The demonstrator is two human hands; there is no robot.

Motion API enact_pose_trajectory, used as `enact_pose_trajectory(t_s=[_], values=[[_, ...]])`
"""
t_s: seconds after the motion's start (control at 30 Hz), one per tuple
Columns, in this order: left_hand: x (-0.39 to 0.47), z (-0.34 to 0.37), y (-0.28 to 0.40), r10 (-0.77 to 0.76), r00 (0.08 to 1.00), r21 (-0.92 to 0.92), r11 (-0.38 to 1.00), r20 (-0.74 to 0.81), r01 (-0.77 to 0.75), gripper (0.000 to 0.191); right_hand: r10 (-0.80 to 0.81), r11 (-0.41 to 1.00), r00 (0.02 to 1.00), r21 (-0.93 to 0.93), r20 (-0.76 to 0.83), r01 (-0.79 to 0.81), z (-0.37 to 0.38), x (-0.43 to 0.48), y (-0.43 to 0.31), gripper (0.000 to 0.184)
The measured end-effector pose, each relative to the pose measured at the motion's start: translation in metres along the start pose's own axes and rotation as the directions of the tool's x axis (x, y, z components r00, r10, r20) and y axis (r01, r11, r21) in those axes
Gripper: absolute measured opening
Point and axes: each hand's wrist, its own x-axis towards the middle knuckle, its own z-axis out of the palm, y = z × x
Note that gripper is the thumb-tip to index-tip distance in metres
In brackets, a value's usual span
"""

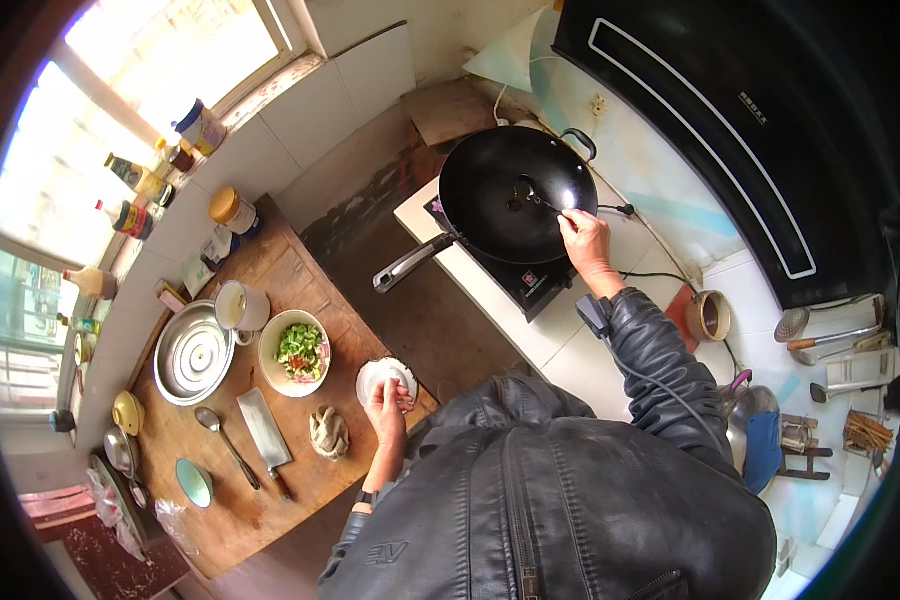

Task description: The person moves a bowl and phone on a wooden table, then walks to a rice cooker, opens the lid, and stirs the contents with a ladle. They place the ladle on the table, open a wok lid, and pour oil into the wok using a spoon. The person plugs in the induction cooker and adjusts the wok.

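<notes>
In my right hand [586,238] is the handle of a small metal spoon [541,201]. The spoon's bowl reaches into the black wok [487,217], near a small dark patch at the bottom that may be oil. The wok rests on a black induction cooker [529,289], its long handle pointing towards the wooden table. My left hand [387,409] grips a round white lid or small dish [371,375] with a worn rim, held at the table's corner. The fingers hide part of it. Close by are a bowl of chopped vegetables [300,352] and a crumpled cloth [329,433].
On the wooden table [232,525] lie a cleaver [264,427], a large spoon [229,450], a green bowl [194,482], a steel basin [193,352] and a white mug [241,306]. A gap separates table and white counter [570,352]. The range hood [690,112] overhangs the right.
</notes>
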Motion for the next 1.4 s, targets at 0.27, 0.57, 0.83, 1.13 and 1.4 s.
enact_pose_trajectory(t_s=[0.27,0.57,0.83,1.13,1.4], values=[[0.002,-0.013,-0.003,0.012,1.0,0.039,0.999,-0.005,-0.012,0.024,-0.232,0.959,0.972,-0.155,0.043,0.236,-0.021,0.007,-0.022,0.012],[0.005,-0.008,-0.003,0.044,0.999,0.031,0.999,0.032,-0.045,0.023,-0.411,0.888,0.911,-0.217,0.02,0.406,-0.047,0.016,-0.033,0.016],[0.008,-0.008,-0.002,0.02,0.999,0.026,0.999,0.041,-0.021,0.019,-0.445,0.876,0.896,-0.209,-0.001,0.435,-0.056,0.02,-0.04,0.018],[0.008,-0.005,-0.003,0.013,0.999,0.019,1.0,0.045,-0.014,0.021,-0.47,0.861,0.883,-0.228,-0.017,0.454,-0.058,0.02,-0.04,0.018],[0.011,-0.003,-0.003,0.024,0.998,-0.013,1.0,0.05,-0.023,0.018,-0.472,0.857,0.881,-0.248,-0.028,0.451,-0.059,0.021,-0.042,0.018]])
